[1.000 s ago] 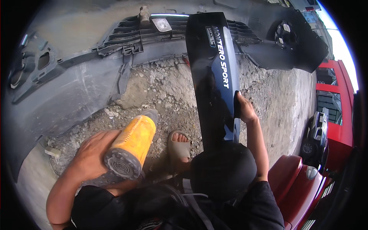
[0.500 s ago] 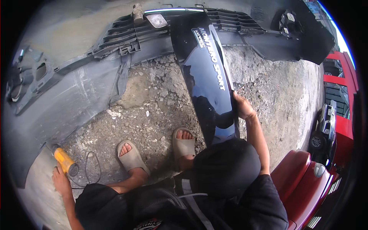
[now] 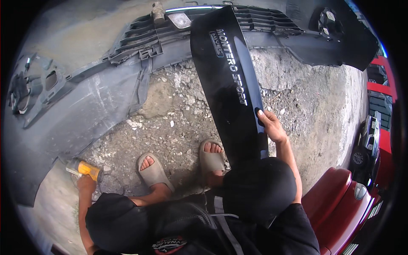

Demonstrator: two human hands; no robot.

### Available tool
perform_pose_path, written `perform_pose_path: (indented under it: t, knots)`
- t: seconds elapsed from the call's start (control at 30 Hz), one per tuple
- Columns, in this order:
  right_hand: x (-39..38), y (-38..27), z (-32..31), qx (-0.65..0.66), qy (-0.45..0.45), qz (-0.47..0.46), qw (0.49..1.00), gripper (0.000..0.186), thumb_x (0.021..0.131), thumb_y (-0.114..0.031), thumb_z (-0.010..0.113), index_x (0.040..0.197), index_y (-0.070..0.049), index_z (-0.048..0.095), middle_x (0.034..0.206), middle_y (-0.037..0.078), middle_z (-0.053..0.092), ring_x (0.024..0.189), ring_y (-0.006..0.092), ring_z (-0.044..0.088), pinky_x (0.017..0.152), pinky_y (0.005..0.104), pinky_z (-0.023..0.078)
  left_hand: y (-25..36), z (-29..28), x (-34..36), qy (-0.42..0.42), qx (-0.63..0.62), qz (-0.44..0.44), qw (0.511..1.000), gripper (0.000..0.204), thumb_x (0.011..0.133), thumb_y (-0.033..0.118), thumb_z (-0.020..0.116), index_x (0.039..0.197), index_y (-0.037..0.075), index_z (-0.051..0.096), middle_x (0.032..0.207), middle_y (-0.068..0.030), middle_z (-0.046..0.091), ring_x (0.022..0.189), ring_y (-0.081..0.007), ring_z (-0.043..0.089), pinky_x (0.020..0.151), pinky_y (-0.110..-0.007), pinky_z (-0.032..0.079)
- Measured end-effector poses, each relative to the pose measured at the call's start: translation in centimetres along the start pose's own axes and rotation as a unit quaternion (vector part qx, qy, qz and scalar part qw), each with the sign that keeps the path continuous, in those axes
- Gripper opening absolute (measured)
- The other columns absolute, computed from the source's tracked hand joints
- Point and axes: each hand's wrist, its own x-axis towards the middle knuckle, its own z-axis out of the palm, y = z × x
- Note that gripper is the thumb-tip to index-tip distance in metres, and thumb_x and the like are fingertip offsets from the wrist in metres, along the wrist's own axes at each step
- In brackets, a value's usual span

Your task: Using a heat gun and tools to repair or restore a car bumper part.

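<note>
Panel (image 3: 214,80) at one o'clock, pinched by right hand (image 3: 273,128)

Over at three o'clock: grip closed on the panel's right edge, thumb on top! Dark, glossy, marked with pale lettering, and stretching from the slatted grille (image 3: 265,21) at twelve down to the black-clothed knee (image 3: 259,187) at five. Across to eight: left hand (image 3: 86,185) low at the yellow tool (image 3: 90,169), grip right up against it; wrapped around or merely touching, impossible to tell. Just beside, a small pale block (image 3: 72,172). Sandals (image 3: 156,175) on stony ground (image 3: 170,112), between six and eight. Arching from nine to two, a big grey bumper (image 3: 102,93). Down at four, dark red bodywork (image 3: 325,193).
</note>
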Motion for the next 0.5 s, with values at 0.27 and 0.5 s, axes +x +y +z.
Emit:
perform_pose_path:
  t: [0.27, 0.5]
  knots:
    - [10.1, 0.4, -3.3, 0.221, -0.219, -0.035, 0.950, 0.078, 0.091, -0.059, 0.066, 0.141, -0.001, 0.050, 0.124, 0.009, 0.066, 0.108, 0.0197, 0.065, 0.093, 0.0336, 0.054, 21.6, -24.0, -6.1, -0.111, -0.221, 0.481, 0.841, 0.066, 0.091, 0.038, 0.068, 0.143, 0.001, 0.049, 0.126, -0.0199, 0.067, 0.112, -0.0302, 0.068, 0.101, -0.040, 0.050]
    - [12.1, -6.0, 5.2, 0.355, -0.115, -0.043, 0.927, 0.081, 0.092, -0.075, 0.045, 0.133, -0.006, 0.058, 0.106, 0.005, 0.069, 0.088, 0.0147, 0.067, 0.075, 0.0287, 0.057, 39.3, -23.7, -2.2, -0.162, -0.738, 0.413, 0.508, 0.070, 0.089, 0.024, 0.076, 0.144, -0.003, 0.043, 0.137, -0.0215, 0.056, 0.124, -0.0278, 0.058, 0.101, -0.038, 0.050]
